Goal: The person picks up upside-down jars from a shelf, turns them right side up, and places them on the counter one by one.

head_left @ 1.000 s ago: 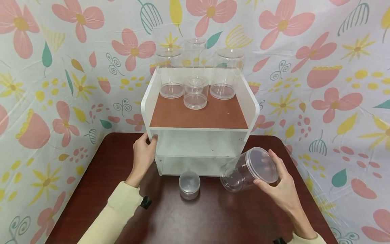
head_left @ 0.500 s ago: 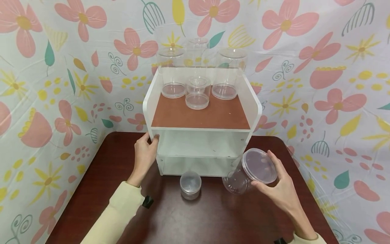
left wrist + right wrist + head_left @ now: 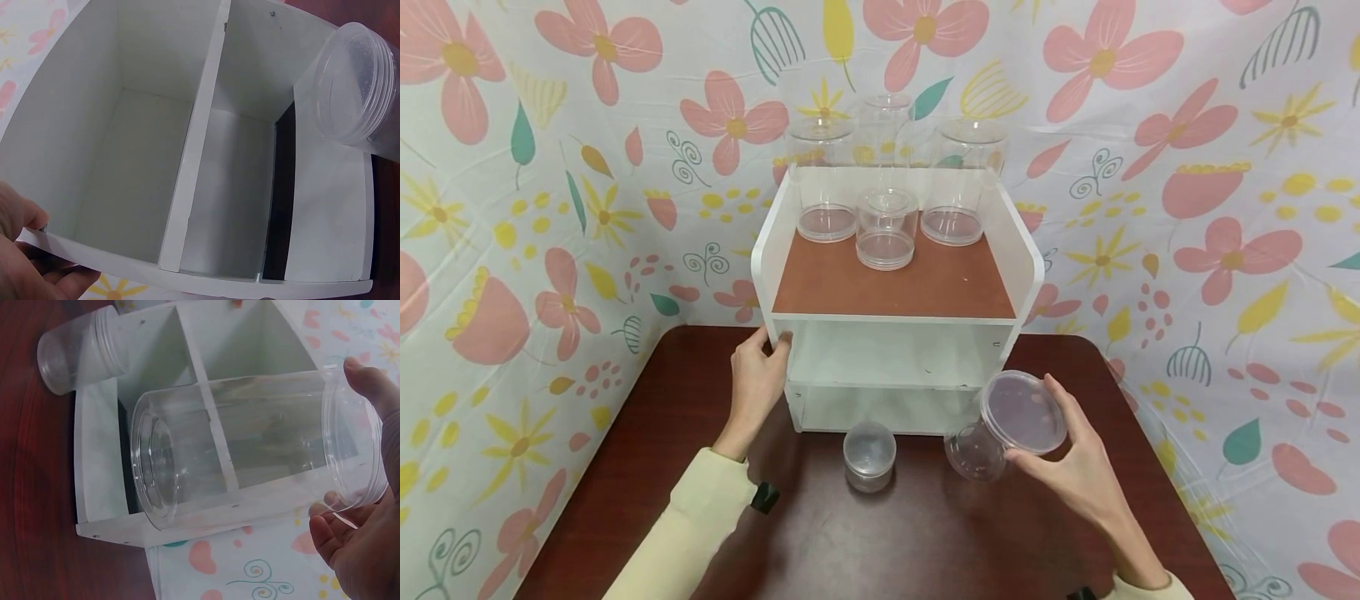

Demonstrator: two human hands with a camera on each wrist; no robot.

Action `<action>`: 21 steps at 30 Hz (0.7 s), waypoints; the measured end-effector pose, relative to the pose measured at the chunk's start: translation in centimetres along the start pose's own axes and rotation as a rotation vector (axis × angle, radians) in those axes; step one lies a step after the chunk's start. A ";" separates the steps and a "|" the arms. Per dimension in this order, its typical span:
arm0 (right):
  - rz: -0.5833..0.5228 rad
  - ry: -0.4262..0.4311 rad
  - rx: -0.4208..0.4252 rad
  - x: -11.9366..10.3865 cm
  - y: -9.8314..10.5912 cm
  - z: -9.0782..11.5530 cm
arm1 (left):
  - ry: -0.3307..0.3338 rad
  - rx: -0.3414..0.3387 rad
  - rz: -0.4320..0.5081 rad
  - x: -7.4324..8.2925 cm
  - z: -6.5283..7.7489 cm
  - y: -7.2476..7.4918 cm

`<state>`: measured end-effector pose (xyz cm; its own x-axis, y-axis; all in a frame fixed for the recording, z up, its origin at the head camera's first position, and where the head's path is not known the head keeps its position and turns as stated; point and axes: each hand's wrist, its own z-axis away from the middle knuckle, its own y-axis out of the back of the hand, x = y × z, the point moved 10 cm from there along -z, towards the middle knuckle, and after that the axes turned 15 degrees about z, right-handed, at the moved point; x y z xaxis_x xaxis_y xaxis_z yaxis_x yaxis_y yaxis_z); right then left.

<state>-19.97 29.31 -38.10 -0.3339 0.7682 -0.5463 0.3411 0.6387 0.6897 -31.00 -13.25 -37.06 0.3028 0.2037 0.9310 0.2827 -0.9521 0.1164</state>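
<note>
My right hand [image 3: 1078, 467] grips a tall clear plastic jar [image 3: 1024, 412] by its lidded end. The jar is tilted, lid toward me, its base pointing toward the lower right of the white shelf unit [image 3: 891, 318]. In the right wrist view the see-through jar [image 3: 250, 450] looks empty, with thumb and fingers around the lid. My left hand [image 3: 757, 387] holds the unit's left side panel, the thumb over its front edge; the left wrist view shows fingers [image 3: 72, 281] outside the panel. Between the hands, a small lidded jar [image 3: 869, 457] stands on the table.
Several clear jars stand on the unit's brown top board [image 3: 887, 296], between raised side walls; one short jar [image 3: 885, 242] is in front. Two compartments [image 3: 895, 354] face me below. A flowered cloth [image 3: 625, 167] hangs behind the dark red table [image 3: 880, 550].
My right hand has moved a little left and slightly down with the tall jar, whose lid now faces me more. The left hand keeps its hold on the side panel.
</note>
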 end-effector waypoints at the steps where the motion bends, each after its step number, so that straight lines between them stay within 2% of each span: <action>1: 0.004 0.001 0.000 0.0 -0.1 0.0 | -0.001 0.000 0.000 0.0 0.0 0.0; 11: 0.007 -0.002 -0.016 0.7 -1.4 0.3 | -0.006 -0.003 0.009 -0.1 0.0 0.0; 21: 0.061 -0.010 -0.055 2.4 -3.8 1.2 | -0.006 -0.003 0.016 -0.1 0.1 0.1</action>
<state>-21.01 28.77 -42.58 -0.3056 0.8059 -0.5071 0.3111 0.5879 0.7467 -30.95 -13.32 -37.15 0.3126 0.1893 0.9308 0.2750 -0.9560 0.1021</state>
